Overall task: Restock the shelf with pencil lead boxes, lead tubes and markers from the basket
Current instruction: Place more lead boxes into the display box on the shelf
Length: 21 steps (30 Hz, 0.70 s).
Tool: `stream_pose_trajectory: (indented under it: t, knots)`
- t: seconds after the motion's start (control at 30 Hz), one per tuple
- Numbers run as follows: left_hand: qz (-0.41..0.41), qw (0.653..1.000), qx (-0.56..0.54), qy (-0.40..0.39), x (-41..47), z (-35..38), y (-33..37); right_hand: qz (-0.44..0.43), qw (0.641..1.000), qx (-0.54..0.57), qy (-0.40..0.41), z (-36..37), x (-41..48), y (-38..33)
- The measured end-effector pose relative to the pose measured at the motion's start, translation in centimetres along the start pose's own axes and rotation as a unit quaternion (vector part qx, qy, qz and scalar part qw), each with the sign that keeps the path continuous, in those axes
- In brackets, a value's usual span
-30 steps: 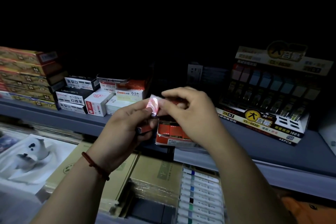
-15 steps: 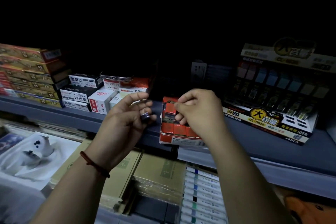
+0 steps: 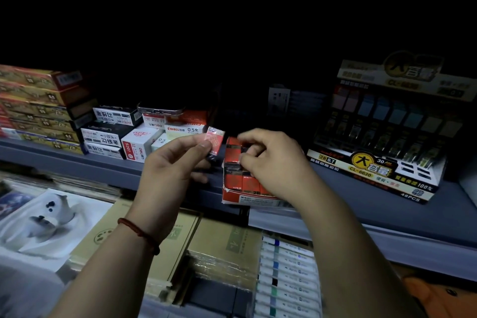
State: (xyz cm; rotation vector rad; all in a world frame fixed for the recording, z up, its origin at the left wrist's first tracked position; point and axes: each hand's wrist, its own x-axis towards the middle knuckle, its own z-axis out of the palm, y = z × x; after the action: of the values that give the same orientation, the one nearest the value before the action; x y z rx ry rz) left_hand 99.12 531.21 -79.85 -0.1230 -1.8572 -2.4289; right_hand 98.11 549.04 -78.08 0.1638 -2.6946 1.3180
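Two hands, one task, at a dim stationery shelf (image 3: 387, 214). My left hand (image 3: 175, 162), a red cord bracelet (image 3: 139, 232) at its wrist, pinches one small red lead packet (image 3: 215, 141) between thumb and forefinger and holds it upright just above the shelf's front edge. My right hand (image 3: 273, 162) is curled over one open red carton (image 3: 232, 188) standing at that edge. Its fingertips are down among the red packets inside, and I cannot tell whether they grip one. The packets sit in rows in the carton, and my hand hides too many for a count.

To the right stands one yellow-and-black display carton (image 3: 374, 165) marked 48PCS, with lead tubes ranked in tiers. To the left are three black-and-white boxes (image 3: 103, 137), one white-and-red box (image 3: 138, 147) and a stack of gold boxes (image 3: 38, 111). One phone (image 3: 160, 110) lies on top of the small boxes. On the level below lie two brown pads (image 3: 227, 240) and a row of markers (image 3: 286, 279).
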Motion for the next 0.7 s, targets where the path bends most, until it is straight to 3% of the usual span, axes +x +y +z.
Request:
stream_pose_trajectory:
  t: [0.3, 0.4, 0.5, 0.57, 0.7]
  knots:
    - [-0.02, 1.0, 0.003, 0.001, 0.0, 0.1, -0.7, -0.013, 0.999, -0.043, 0.005, 0.0, -0.3, -0.4]
    - [-0.011, 1.0, 0.026, 0.007, -0.1, 0.5, -0.9, -0.031, 0.998, 0.032, 0.032, 0.0, -0.3, -0.4]
    - [0.0, 0.998, 0.055, -0.005, -0.4, 0.9, -0.8, -0.028, 0.99, 0.137, -0.009, -0.5, -0.7, -0.7]
    - [0.008, 0.997, 0.071, -0.016, -0.6, 1.4, -0.9, -0.035, 0.988, 0.146, -0.018, -0.6, -0.9, -0.9]
    - [0.022, 0.995, 0.097, -0.018, -0.5, 1.6, -0.9, -0.001, 0.988, 0.144, 0.061, -1.4, -0.7, -0.4]
